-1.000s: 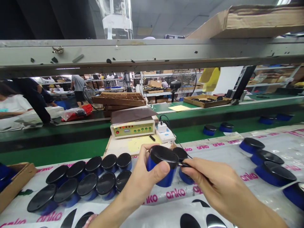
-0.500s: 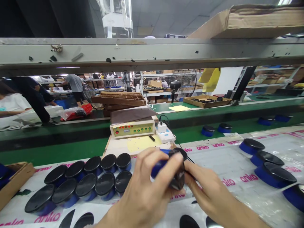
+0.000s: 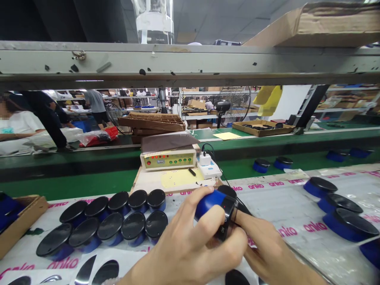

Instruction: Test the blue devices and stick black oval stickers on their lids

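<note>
My left hand (image 3: 190, 241) grips a round blue device (image 3: 208, 204) with a black face, tilted so that ON and OFF lettering shows. A small red light glows on that face. My right hand (image 3: 264, 247) is closed at the device's right side; its fingertips are hidden behind it, and what they pinch is not visible. A dark cable (image 3: 242, 206) runs close to those fingers. Just behind the held device is another black round top (image 3: 227, 191). To the left, two rows of blue devices with black tops (image 3: 132, 226) stand on the printed sheet (image 3: 130, 257).
Further back sits a control box (image 3: 169, 159) with lights, beside a white plug adapter (image 3: 204, 159). More blue devices (image 3: 350, 223) stand on the right and on the green belt (image 3: 103, 184). A carton (image 3: 25, 221) is at left; a metal shelf beam (image 3: 190, 63) crosses above.
The device has turned in my left hand, bringing the lettered black face and a red light into view. My left fingers have shifted around it. The camera view has moved slightly.
</note>
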Action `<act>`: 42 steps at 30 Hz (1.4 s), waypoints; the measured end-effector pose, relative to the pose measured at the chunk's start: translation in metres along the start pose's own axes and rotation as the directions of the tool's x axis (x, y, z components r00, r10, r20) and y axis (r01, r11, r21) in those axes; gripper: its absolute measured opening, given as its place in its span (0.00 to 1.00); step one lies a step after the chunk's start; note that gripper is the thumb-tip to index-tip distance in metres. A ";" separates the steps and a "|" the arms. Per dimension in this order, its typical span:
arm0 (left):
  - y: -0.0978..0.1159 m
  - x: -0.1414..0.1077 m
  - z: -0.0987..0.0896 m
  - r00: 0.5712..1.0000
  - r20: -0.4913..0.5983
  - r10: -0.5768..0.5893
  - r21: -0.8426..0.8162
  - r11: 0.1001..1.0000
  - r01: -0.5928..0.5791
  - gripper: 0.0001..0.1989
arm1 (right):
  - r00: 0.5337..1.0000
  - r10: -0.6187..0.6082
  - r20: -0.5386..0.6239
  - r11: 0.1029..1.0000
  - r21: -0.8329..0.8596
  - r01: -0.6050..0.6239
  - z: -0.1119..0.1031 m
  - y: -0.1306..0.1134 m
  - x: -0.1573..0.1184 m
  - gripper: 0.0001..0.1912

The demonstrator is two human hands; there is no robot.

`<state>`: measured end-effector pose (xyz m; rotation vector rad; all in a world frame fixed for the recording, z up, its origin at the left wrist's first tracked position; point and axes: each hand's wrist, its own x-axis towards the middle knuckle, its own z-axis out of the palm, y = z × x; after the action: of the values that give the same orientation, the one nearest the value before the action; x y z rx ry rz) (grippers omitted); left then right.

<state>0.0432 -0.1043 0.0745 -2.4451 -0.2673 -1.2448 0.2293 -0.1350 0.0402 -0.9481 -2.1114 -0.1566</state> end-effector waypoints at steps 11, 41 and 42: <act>-0.004 -0.018 0.006 0.829 0.426 -0.363 -0.204 0.854 0.478 0.40 | 0.978 -0.165 0.128 0.965 -0.185 0.187 -0.018 0.008 -0.005 0.08; -0.017 -0.023 0.093 0.602 0.558 -0.571 -0.260 0.568 0.780 0.25 | 0.720 0.561 0.408 0.823 -0.178 -0.540 -0.032 0.075 -0.033 0.09; -0.011 -0.017 0.087 0.638 0.554 -0.535 -0.311 0.578 0.755 0.23 | 0.722 0.585 0.369 0.806 -0.160 -0.570 -0.035 0.072 -0.029 0.10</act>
<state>0.0931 -0.0579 0.0170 -3.2429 -1.2363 -1.1401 0.3112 -0.1142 0.0291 -1.7409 -2.0500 0.3584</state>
